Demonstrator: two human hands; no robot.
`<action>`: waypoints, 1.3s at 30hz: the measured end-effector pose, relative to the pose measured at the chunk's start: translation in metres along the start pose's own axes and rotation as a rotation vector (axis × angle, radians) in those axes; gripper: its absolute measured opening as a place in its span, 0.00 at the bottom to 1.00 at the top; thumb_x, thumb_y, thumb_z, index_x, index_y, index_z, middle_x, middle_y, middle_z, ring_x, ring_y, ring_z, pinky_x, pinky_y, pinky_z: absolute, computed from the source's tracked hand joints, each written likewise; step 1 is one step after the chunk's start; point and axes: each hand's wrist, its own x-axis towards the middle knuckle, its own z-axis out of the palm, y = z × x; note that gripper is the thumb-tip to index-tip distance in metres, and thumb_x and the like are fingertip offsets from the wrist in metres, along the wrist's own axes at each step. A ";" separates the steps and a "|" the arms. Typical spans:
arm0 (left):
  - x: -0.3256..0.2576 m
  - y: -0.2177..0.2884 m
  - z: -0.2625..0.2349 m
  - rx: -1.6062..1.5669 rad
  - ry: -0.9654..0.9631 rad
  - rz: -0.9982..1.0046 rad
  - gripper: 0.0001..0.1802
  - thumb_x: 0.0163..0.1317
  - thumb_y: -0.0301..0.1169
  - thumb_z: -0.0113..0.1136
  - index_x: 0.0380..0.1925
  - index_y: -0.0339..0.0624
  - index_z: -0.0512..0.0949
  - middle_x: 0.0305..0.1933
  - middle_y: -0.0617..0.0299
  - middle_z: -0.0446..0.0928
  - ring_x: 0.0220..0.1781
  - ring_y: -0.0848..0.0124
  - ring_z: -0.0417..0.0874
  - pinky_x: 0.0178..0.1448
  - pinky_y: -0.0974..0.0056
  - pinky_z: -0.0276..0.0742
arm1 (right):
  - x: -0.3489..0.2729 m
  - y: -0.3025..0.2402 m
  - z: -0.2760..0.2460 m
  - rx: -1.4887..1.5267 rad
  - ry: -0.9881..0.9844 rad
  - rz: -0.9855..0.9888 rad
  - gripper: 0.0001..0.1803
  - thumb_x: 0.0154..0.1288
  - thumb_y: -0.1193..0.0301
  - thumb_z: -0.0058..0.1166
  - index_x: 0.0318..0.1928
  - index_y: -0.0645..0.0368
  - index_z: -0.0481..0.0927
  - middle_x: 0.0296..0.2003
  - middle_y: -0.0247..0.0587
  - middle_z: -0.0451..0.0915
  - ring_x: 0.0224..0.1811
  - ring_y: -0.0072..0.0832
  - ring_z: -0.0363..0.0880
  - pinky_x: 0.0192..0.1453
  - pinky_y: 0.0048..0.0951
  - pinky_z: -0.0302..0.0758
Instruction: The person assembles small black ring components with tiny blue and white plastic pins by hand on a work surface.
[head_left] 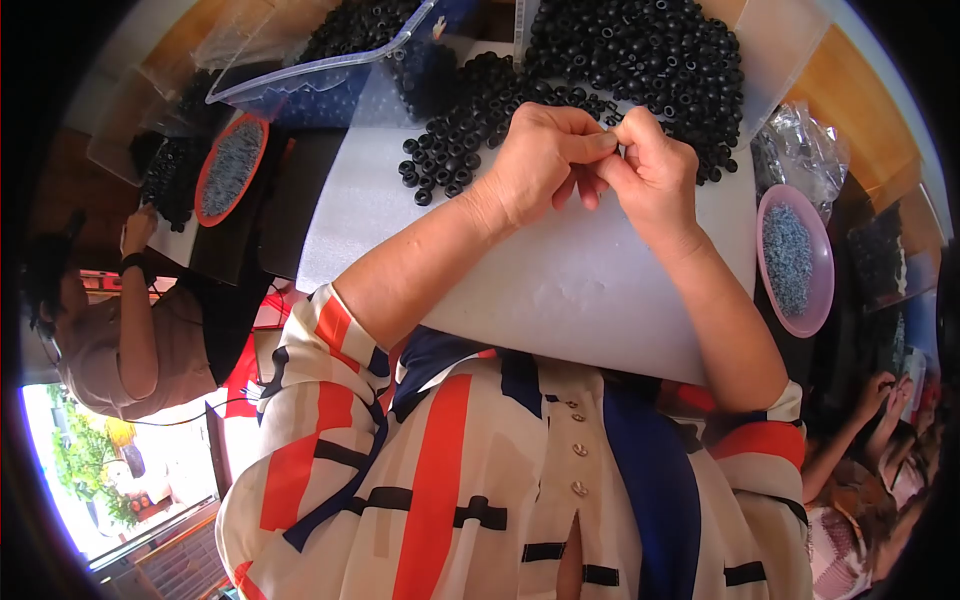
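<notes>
black rings, both hands' fingers pinched together

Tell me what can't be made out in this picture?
- What the left hand and right hand pinch: head view, hidden behind fingertips, too small.
- Grey bits in the pink dish: too small.
- Black rings pile: cut off at the top edge.
</notes>
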 end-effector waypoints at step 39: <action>-0.029 -0.023 -0.012 1.522 -0.293 0.693 0.36 0.60 0.55 0.59 0.61 0.43 0.72 0.70 0.51 0.67 0.70 0.49 0.66 0.67 0.45 0.61 | 0.020 0.043 -0.046 0.330 0.308 0.319 0.03 0.62 0.76 0.62 0.35 0.61 0.80 0.22 0.25 0.77 0.19 0.12 0.65 0.24 0.16 0.63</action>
